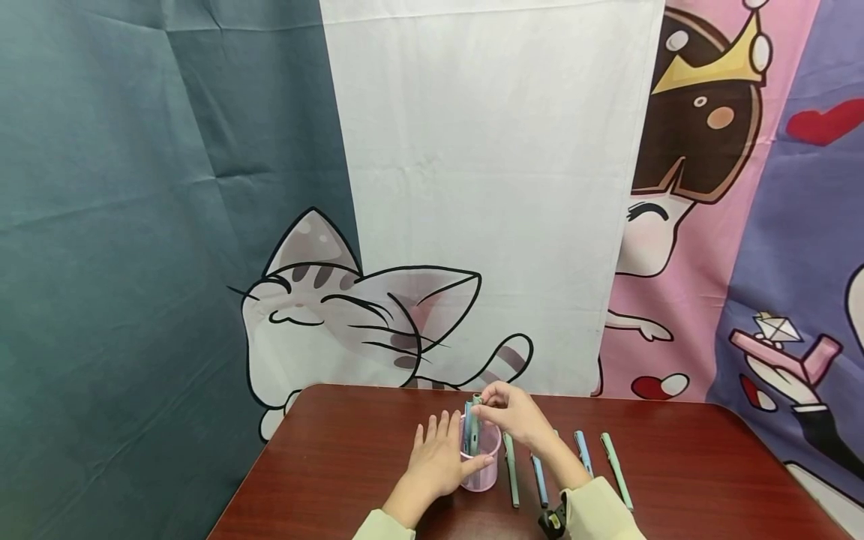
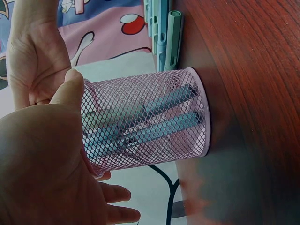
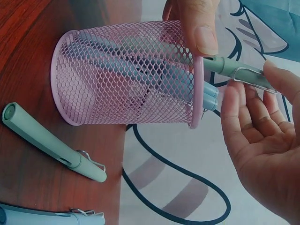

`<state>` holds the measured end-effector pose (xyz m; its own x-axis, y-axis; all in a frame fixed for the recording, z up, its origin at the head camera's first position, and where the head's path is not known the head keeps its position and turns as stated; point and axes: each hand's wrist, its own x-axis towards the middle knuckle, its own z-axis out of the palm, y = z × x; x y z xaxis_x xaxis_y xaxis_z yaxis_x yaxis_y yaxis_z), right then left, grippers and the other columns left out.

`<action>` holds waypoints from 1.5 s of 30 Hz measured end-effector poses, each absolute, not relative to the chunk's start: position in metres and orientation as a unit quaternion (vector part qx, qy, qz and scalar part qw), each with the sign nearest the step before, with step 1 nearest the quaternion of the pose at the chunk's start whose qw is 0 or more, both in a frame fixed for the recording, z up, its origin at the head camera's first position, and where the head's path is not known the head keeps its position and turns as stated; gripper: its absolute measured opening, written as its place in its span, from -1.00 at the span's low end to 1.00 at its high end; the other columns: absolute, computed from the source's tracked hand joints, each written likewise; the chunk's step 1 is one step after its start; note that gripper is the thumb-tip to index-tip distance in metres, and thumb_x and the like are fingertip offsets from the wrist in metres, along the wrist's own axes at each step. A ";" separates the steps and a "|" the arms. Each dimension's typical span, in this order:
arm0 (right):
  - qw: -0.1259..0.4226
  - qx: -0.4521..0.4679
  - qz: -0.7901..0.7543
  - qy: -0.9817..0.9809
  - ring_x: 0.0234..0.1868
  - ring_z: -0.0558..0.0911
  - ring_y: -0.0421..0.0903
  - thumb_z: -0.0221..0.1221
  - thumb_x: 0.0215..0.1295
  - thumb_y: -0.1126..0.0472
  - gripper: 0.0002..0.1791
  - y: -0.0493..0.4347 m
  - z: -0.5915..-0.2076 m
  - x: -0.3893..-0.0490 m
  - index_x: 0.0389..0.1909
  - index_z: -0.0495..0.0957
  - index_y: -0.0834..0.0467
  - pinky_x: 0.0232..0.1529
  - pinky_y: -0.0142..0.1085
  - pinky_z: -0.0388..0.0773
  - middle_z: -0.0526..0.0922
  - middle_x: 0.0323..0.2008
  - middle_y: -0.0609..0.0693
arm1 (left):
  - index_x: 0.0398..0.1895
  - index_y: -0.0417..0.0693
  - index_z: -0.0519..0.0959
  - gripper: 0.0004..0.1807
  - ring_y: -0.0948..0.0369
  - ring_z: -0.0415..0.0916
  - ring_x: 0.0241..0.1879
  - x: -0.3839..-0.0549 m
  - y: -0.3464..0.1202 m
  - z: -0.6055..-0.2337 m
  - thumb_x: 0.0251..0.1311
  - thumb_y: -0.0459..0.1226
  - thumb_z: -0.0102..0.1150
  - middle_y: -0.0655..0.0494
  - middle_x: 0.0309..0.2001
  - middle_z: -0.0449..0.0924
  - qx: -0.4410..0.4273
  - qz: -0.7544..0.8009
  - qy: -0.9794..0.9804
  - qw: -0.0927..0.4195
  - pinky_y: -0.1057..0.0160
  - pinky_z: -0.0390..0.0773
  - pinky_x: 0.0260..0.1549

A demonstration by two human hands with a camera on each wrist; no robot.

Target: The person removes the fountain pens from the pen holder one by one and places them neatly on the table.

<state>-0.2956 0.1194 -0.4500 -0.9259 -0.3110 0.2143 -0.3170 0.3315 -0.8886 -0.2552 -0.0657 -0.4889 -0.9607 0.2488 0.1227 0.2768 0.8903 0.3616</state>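
A pink mesh pen cup stands upright on the table, with blue pens leaning inside it. At its left side my left hand has its fingers spread and straight, and the thumb lies across the rim. My right hand is over the cup's mouth. Its thumb and fingers pinch a light green pen near the clip end, and the pen's other end is inside the cup. To the cup's right lie a green pen and a blue pen.
Farther right on the brown table are another blue pen and another green pen, partly near the right forearm. Behind the table hangs a cloth backdrop with cartoon prints. A dark band is on the right wrist.
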 end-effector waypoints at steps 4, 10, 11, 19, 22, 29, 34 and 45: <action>0.012 0.181 0.540 -0.822 -0.44 0.51 -0.15 0.36 0.31 0.17 -0.78 0.118 -0.442 -0.289 -0.22 0.53 0.20 -0.44 -0.35 0.48 0.63 -0.45 0.03 | 0.53 -0.19 0.20 0.17 -0.25 0.09 0.50 -0.255 -0.066 -0.489 0.10 0.48 0.06 -0.27 0.49 0.22 -0.135 -0.193 -0.971 0.037 -0.32 0.06 0.42; 0.017 0.178 0.559 -0.810 -0.48 0.49 -0.11 0.32 0.33 0.26 -0.79 0.116 -0.432 -0.284 -0.29 0.47 0.25 -0.47 -0.37 0.44 0.64 -0.44 0.22 | 0.52 -0.18 0.21 0.15 -0.25 0.11 0.50 -0.255 -0.065 -0.489 0.10 0.47 0.08 -0.26 0.48 0.24 -0.135 -0.194 -0.971 0.041 -0.32 0.07 0.42; 0.020 0.181 0.560 -0.808 -0.46 0.51 -0.10 0.32 0.33 0.25 -0.79 0.117 -0.433 -0.285 -0.30 0.46 0.25 -0.45 -0.36 0.46 0.67 -0.40 0.25 | 0.52 -0.18 0.21 0.15 -0.25 0.11 0.50 -0.255 -0.065 -0.490 0.10 0.47 0.09 -0.26 0.48 0.24 -0.135 -0.194 -0.971 0.041 -0.31 0.07 0.42; 0.033 0.200 0.569 -0.797 -0.23 0.70 -0.06 0.33 0.34 0.14 -0.75 0.124 -0.441 -0.295 -0.29 0.49 0.20 -0.25 -0.34 0.61 0.78 -0.25 0.10 | 0.53 -0.18 0.20 0.15 -0.25 0.10 0.50 -0.255 -0.065 -0.490 0.11 0.47 0.09 -0.26 0.49 0.23 -0.135 -0.199 -0.970 0.038 -0.32 0.06 0.42; 0.034 0.220 0.566 -0.794 -0.22 0.72 -0.02 0.32 0.35 0.16 -0.76 0.127 -0.439 -0.296 -0.28 0.49 0.22 -0.25 -0.35 0.61 0.77 -0.25 0.13 | 0.52 -0.18 0.20 0.14 -0.26 0.10 0.50 -0.255 -0.066 -0.489 0.11 0.45 0.11 -0.27 0.49 0.23 -0.135 -0.204 -0.969 0.038 -0.32 0.06 0.42; 0.025 0.262 0.576 -0.774 -0.14 0.75 0.16 0.24 0.41 0.28 -0.81 0.132 -0.436 -0.296 -0.23 0.44 0.32 -0.09 -0.16 0.69 0.73 -0.18 0.29 | 0.52 -0.19 0.21 0.13 -0.26 0.12 0.49 -0.255 -0.066 -0.489 0.12 0.44 0.11 -0.28 0.48 0.24 -0.136 -0.205 -0.968 0.039 -0.33 0.07 0.41; 0.020 0.269 0.579 -0.770 -0.16 0.75 0.07 0.22 0.41 0.31 -0.82 0.133 -0.435 -0.296 -0.24 0.44 0.34 -0.12 -0.24 0.68 0.68 -0.16 0.41 | 0.52 -0.19 0.20 0.14 -0.27 0.11 0.49 -0.255 -0.066 -0.489 0.12 0.44 0.11 -0.28 0.48 0.23 -0.135 -0.209 -0.968 0.034 -0.33 0.06 0.41; 0.052 0.243 0.569 -0.784 -0.26 0.70 -0.07 0.29 0.37 0.21 -0.80 0.131 -0.433 -0.296 -0.22 0.50 0.25 -0.20 -0.34 0.64 0.73 -0.21 0.22 | 0.52 -0.17 0.21 0.15 -0.25 0.12 0.49 -0.257 -0.067 -0.491 0.10 0.47 0.08 -0.27 0.48 0.24 -0.136 -0.202 -0.969 0.042 -0.32 0.07 0.42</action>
